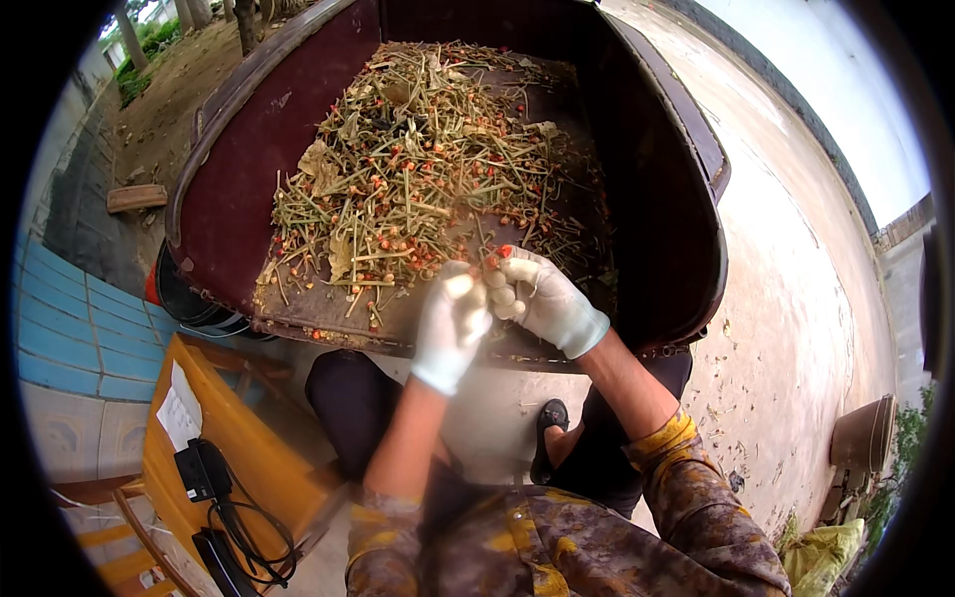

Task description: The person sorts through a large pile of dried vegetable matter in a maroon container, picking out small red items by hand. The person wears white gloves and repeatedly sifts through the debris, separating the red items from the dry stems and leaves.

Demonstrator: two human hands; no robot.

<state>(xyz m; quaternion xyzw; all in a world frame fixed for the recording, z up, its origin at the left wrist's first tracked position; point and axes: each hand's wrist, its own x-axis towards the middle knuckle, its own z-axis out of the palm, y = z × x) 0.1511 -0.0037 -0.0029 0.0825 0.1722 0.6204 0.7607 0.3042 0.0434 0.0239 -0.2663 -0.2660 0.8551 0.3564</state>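
Note:
My left hand (pixel 456 317) and my right hand (pixel 548 298), both in white knit gloves, meet over the front edge of a maroon metal cargo bed (pixel 246 186). Between the right thumb and fingers is a small red-orange plant piece (pixel 492 261) with a thin stem. The left hand is blurred close beside it, its fingers curled; whether it grips anything is unclear. Beyond both hands lies a heap of dry cut plant stalks (pixel 418 157), mixed with red-orange bits and several withered leaves.
At left stands a yellow wooden table (pixel 239 440) with a sheet of paper (pixel 179 407), a black adapter (pixel 201 470) and a coiled cable (pixel 254 541). A dark bucket (pixel 194 295) sits below the bed's left corner. A brown planter (pixel 862 433) stands on the concrete floor at right.

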